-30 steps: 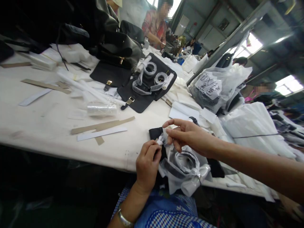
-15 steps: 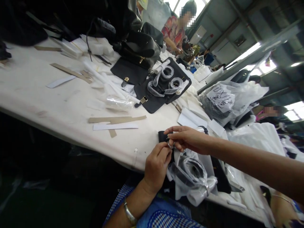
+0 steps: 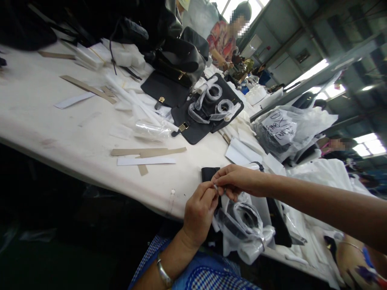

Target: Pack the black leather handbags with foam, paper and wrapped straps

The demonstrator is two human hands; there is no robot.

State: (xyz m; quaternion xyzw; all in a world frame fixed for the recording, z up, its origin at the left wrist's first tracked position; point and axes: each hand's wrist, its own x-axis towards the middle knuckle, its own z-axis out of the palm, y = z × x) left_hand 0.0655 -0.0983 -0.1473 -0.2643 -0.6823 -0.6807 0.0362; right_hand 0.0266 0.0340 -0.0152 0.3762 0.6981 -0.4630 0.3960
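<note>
My left hand (image 3: 200, 211), with a silver bangle on the wrist, is closed in a pinch at the table's front edge. Against its fingertips my right hand (image 3: 237, 181) pinches too, its fingers bent. Between them shows a small whitish piece (image 3: 215, 187), too small to name. Just beneath both hands lies a black bag (image 3: 208, 174), mostly hidden by them. Its strap, wrapped in clear plastic and white foam, forms a coiled bundle (image 3: 248, 221) below my right hand and overhangs the edge.
On the white table (image 3: 157, 181) are brown and white card strips (image 3: 148, 152). Black flap bags (image 3: 193, 131) with wrapped straps lie farther back, beside clear plastic wrap (image 3: 151, 131). A marked plastic sack (image 3: 281, 127) stands right. A co-worker's hand (image 3: 352, 262) is at lower right; another person (image 3: 222, 42) works behind.
My right fingers have come down and closed in against my left fingertips; before, the right index finger was stretched out above them. The bags have stayed put.
</note>
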